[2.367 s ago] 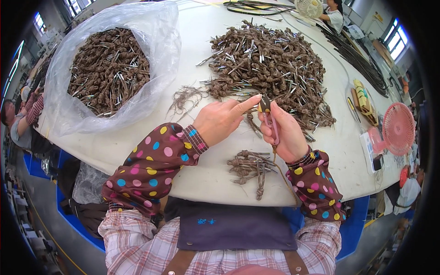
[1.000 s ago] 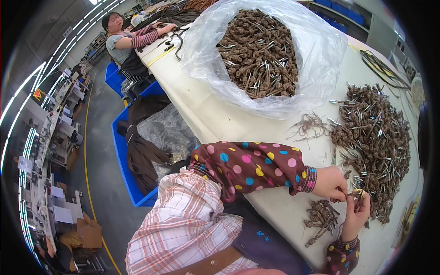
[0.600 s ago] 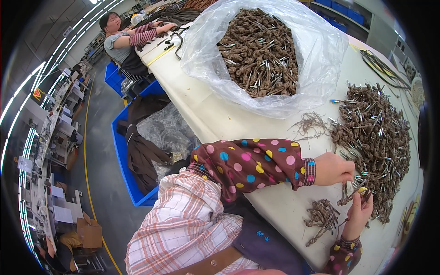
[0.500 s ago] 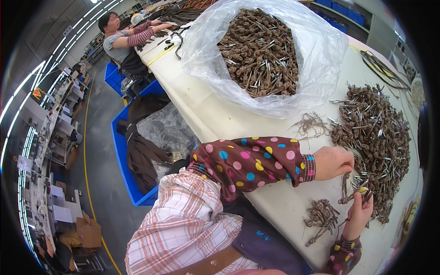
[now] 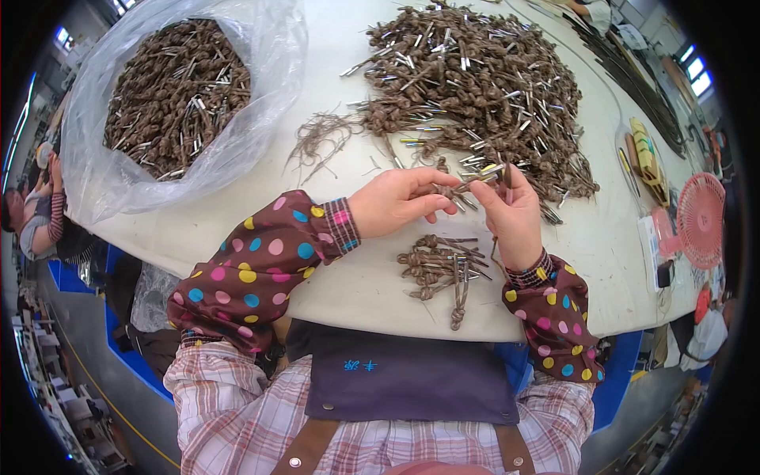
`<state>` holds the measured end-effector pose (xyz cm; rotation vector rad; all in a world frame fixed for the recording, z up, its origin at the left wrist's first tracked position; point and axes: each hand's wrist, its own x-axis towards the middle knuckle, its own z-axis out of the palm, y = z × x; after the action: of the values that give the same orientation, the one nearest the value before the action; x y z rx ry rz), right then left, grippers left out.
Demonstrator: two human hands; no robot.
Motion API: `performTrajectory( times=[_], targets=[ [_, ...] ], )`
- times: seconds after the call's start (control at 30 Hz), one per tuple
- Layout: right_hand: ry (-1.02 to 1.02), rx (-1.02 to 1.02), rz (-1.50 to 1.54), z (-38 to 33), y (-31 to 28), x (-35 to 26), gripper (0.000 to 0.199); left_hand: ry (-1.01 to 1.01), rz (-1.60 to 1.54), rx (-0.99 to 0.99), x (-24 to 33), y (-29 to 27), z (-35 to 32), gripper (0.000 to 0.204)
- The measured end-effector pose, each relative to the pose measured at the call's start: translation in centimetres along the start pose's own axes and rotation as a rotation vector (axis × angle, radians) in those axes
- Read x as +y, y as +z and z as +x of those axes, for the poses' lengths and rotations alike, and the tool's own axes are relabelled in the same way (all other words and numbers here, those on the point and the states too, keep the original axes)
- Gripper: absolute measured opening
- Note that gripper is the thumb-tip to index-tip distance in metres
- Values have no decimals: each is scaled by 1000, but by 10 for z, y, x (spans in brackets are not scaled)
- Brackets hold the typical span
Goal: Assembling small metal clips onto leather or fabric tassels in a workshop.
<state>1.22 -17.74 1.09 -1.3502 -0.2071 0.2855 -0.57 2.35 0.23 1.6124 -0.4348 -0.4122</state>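
Observation:
My left hand (image 5: pixel 405 200) pinches a brown knotted cord (image 5: pixel 453 191) with its fingertips, above the table. Close beside it, my right hand (image 5: pixel 514 215) is closed on a small dark and yellow tool (image 5: pixel 507 176), partly hidden by the fingers; its kind is unclear. The tool's tip lies near the cord. Below the hands rests a small group of knotted cords (image 5: pixel 431 265) with metal tips, one lying crosswise nearest me. Beyond the hands rises a large heap of similar cords (image 5: pixel 483 87). Loose thread ends (image 5: pixel 321 141) lie left of that heap.
A clear plastic bag (image 5: pixel 277 103) full of knotted cords stands open at the left. At the right are a pink fan (image 5: pixel 701 218), a yellow bundle (image 5: pixel 647 162) and long dark strips (image 5: pixel 633 75). Blue bins (image 5: pixel 119 340) stand below the table edge; another person (image 5: pixel 36 210) works far left.
The view has swung to the right and levelled, so the bag now appears at the left. My hands have come closer together, the left one now pinching the cord beside the tool.

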Motion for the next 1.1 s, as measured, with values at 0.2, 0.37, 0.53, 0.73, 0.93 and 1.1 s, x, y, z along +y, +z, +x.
performTrajectory(
  times=[0.2, 0.37, 0.53, 0.73, 0.93, 1.1],
  targets=[
    [22, -2, -54, -1, 9, 3, 20, -30, 84, 63, -11, -6, -9, 35],
    [-7, 127, -252, -13, -20, 11, 19, 128, 158, 23, -12, 10, 5, 32],
    [-67, 76, -270, -8, -19, 24, 16, 96, 121, 74, -10, 5, -5, 28],
    [-85, 54, -244, -4, -13, 22, 14, 50, 174, 92, -11, 0, -3, 30],
    [-56, 74, -224, -4, -15, 22, 14, 47, 191, 75, -11, 1, 0, 28],
    [-52, 55, -222, -6, -14, 21, 14, 44, 205, 74, -12, 1, -2, 28]
  ],
)
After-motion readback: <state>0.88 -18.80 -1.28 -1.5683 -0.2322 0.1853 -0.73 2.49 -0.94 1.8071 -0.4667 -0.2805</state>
